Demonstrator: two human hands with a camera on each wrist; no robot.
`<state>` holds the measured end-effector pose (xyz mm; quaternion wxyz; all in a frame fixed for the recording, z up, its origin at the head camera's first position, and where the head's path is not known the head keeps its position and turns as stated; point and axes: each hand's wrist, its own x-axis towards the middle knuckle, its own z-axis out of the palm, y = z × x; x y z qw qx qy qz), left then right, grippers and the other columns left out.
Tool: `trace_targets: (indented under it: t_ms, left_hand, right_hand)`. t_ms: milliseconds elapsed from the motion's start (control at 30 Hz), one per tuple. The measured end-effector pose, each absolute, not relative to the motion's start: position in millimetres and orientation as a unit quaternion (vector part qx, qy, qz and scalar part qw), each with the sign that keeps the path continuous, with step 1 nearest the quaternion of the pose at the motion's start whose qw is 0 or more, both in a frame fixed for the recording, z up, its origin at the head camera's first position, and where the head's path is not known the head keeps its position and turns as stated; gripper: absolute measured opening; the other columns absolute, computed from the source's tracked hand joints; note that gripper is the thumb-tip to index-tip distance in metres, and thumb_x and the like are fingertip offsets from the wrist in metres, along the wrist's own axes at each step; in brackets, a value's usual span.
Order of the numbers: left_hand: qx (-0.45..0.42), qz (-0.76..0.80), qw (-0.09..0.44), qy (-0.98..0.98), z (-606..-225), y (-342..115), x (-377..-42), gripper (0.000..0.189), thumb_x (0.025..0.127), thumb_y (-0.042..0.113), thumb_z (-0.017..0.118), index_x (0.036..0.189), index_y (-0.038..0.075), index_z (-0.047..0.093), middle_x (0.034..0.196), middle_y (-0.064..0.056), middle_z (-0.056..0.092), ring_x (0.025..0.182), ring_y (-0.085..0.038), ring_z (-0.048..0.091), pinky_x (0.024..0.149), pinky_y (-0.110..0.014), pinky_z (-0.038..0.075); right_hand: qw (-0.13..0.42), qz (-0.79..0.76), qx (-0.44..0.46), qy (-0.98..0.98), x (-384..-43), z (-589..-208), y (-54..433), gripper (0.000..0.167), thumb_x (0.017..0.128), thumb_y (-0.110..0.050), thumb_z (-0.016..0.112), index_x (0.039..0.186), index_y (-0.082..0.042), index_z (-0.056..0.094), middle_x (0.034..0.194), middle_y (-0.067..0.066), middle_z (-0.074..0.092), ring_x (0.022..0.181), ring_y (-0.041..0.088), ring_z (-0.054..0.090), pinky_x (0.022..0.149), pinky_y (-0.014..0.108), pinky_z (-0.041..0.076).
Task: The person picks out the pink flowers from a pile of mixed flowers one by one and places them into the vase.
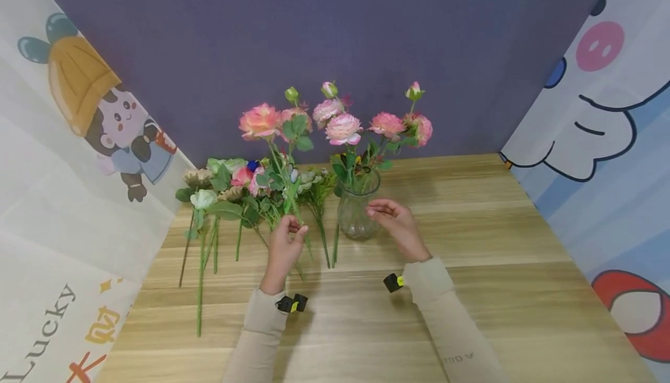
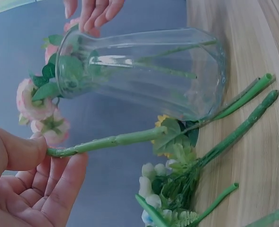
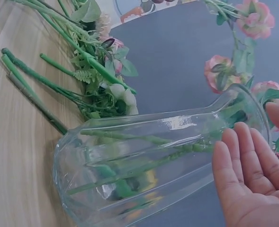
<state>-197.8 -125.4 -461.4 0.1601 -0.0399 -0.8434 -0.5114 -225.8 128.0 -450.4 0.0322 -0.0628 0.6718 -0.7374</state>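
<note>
Between thumb and fingers, my left hand pinches the green stem of an artificial rose spray. Its coral-pink bloom and leaves rise above the hand, left of the vase. The cut stem end points toward the vase's side in the left wrist view. The clear glass vase stands upright, holding pink roses whose stems show through the glass. My right hand is beside the vase's neck on the right, its fingers loosely bent and nothing held; in the right wrist view they overlap the rim.
Several artificial flowers lie at the back left of the wooden table, among them a white rose with its long stem toward the front. Loose green stems lie close left of the vase. A dark panel backs the table.
</note>
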Motion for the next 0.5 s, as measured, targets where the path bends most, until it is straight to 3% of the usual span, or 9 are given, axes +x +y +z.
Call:
trace_targets:
  t_ms: [233, 367, 500]
  left_hand:
    - [-0.063, -0.502, 0.177, -0.845, -456, -116, -194, 0.015, 0.086, 0.001, 0.066, 0.092, -0.004, 0.053, 0.085, -0.016, 0.06, 0.085, -0.032, 0.061, 0.063, -0.039, 0.052]
    - [-0.078, -0.502, 0.175, -0.843, -453, -110, -193, 0.015, 0.087, 0.001, 0.065, 0.092, -0.003, 0.052, 0.086, -0.015, 0.059, 0.085, -0.03, 0.06, 0.064, -0.038, 0.053]
    - [-0.094, -0.495, 0.168, -0.847, -450, -106, -191, 0.015, 0.088, 0.003, 0.064, 0.093, 0.0, 0.051, 0.087, -0.013, 0.057, 0.085, -0.028, 0.059, 0.063, -0.034, 0.053]
  right_hand:
    - [0.044, -0.735, -0.063, 0.673, -224, -447, 125, 0.044, 0.088, -0.015, 0.068, 0.119, 0.012, 0.053, 0.104, 0.007, 0.064, 0.099, 0.021, 0.059, 0.094, 0.037, 0.047]
    - [0.045, -0.733, -0.066, 0.676, -222, -444, 122, 0.04, 0.088, -0.015, 0.068, 0.118, 0.009, 0.056, 0.106, 0.01, 0.064, 0.1, 0.021, 0.059, 0.095, 0.038, 0.046]
    - [0.047, -0.729, -0.07, 0.679, -221, -442, 117, 0.041, 0.087, -0.015, 0.068, 0.118, 0.009, 0.057, 0.106, 0.01, 0.065, 0.105, 0.029, 0.058, 0.094, 0.035, 0.047]
